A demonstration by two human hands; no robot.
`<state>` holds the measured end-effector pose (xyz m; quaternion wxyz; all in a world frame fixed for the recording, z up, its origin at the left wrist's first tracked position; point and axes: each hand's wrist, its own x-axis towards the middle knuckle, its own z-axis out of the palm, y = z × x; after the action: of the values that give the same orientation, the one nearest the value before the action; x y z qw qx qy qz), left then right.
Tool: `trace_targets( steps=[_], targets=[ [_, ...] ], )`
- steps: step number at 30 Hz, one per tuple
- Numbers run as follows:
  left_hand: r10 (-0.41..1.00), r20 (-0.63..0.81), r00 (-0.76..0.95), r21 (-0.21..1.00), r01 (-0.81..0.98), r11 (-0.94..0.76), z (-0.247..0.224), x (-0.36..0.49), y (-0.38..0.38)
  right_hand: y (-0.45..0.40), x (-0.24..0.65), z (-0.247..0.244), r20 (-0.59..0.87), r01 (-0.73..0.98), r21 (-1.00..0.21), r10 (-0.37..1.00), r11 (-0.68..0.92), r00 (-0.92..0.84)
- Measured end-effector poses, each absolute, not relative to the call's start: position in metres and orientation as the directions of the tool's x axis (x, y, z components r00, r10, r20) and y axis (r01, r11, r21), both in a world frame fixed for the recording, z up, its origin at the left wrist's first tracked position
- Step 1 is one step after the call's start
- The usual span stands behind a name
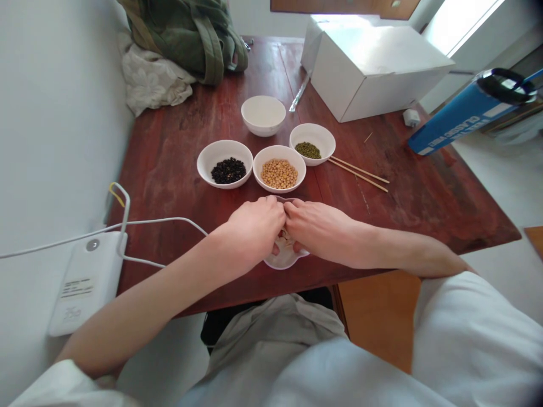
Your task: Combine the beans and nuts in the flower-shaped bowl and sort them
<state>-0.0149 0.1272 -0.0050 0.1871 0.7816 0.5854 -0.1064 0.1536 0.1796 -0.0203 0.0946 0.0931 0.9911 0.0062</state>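
Sleeves point(470, 333): white, loose, short | Top point(339, 373): pale, plain | Lower garment point(275, 322): grey-beige, creased

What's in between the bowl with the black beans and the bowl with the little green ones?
The bowl of yellow beans sits between the black-bean bowl and the green-bean bowl; the head view shows it.

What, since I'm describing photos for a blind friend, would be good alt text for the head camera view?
Left hand and right hand meet over a wavy-rimmed dish near the edge of a red table. Beyond, three white bowls hold black beans, tan beans and green beans, beside two thin sticks; a fourth bowl stands behind.
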Motion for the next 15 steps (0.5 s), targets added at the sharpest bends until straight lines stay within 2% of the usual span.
trace_targets(
  steps=[4,8,12,15],
  targets=[
    [0.86,-0.479,0.177,0.045,0.983,-0.177,0.006,0.002,0.129,0.172,0.152,-0.027,-0.187,0.196,0.147,0.222,0.97,-0.957],
    [0.831,-0.527,0.181,0.035,0.981,-0.191,0.015,0.005,0.128,0.168,0.151,-0.03,-0.187,0.192,0.194,0.229,0.962,-0.955],
    [0.83,-0.525,0.187,0.033,0.979,-0.199,0.019,0.002,0.127,0.17,0.152,-0.03,-0.201,0.191,0.182,0.227,0.965,-0.953],
    [0.831,-0.519,0.198,0.038,0.977,-0.209,0.017,0.001,0.128,0.179,0.157,-0.028,-0.2,0.152,0.111,0.171,0.982,-0.965]
  ],
)
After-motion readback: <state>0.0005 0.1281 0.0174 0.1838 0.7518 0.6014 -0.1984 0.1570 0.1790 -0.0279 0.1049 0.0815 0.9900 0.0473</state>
